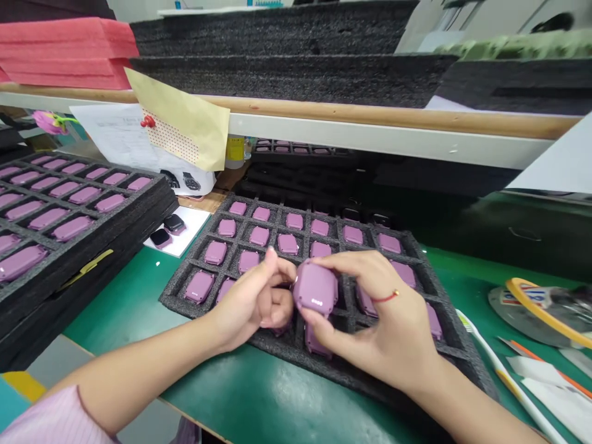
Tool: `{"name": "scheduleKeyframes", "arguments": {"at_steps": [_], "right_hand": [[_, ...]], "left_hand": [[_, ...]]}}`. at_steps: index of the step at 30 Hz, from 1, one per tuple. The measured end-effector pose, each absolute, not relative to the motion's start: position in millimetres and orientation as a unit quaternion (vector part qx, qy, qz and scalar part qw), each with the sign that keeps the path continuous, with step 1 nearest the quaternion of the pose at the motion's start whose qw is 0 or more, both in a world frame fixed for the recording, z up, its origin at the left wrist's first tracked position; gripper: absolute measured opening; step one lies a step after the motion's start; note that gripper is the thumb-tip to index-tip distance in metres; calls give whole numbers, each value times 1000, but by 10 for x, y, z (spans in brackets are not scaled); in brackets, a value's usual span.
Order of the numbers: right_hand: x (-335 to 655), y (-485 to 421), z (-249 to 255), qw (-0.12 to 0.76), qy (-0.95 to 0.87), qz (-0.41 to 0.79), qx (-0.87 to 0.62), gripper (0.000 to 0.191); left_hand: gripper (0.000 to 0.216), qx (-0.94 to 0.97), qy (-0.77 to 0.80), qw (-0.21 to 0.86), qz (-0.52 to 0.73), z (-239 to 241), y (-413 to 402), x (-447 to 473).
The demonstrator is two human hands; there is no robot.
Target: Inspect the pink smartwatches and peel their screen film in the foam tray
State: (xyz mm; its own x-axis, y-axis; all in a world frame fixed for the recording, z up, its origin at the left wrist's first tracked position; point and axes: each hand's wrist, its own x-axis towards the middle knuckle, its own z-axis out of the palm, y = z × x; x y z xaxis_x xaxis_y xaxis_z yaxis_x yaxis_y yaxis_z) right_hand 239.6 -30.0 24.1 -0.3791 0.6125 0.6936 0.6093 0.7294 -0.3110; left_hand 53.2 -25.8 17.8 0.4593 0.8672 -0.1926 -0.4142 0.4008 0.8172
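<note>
Head view, going from left to right: a stack of black foam trays (78,296) stands on the green worktop (124,296), and its cells carry rows of purple rubber-cased watch bodies (71,228). Just beside this stack lies a white card (197,222) with two dark-faced watches (174,224) on it. Next, over a grey foam tray (178,296), the left hand (252,302) has its fingers curled and pressed together, and they pinch the left side of one held purple watch body (315,288). This body sits between both hands, above the tray's near cells, and its long axis seems to run from far to near, a little tilted (the exact angle I cannot tell). The right hand (374,327) is nearer to its face: the fingers are spread across the top, the thumb is under it, and a thin red thread bracelet (386,298) circles the wrist. Another purple watch body (317,342) lies just below the held one. Green worktop shows past the tray's near edge, and further right lie a white toothbrush (504,370) and a yellow-rimmed round object (536,308).
</note>
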Motion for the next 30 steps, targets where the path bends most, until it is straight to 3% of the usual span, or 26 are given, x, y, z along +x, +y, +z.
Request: {"name": "scheduleKeyframes", "arguments": {"at_steps": [4,8,14,18,30], "right_hand": [[2430,-205,202,334,-819,23,-467,29],[2368,-226,235,220,-818,95,-523,30],[2365,-236,328,213,-847,105,-476,64],[2393,-184,319,195,-868,108,-444,49],[2350,-91,590,64,-881,87,-461,46]], "left_hand": [[42,403,376,663,506,222,-135,483],[43,425,411,635,498,188,-98,488],[44,484,446,607,445,146,-104,477],[43,511,460,586,429,114,-89,457],[48,621,458,509,381,62,-10,423]]}}
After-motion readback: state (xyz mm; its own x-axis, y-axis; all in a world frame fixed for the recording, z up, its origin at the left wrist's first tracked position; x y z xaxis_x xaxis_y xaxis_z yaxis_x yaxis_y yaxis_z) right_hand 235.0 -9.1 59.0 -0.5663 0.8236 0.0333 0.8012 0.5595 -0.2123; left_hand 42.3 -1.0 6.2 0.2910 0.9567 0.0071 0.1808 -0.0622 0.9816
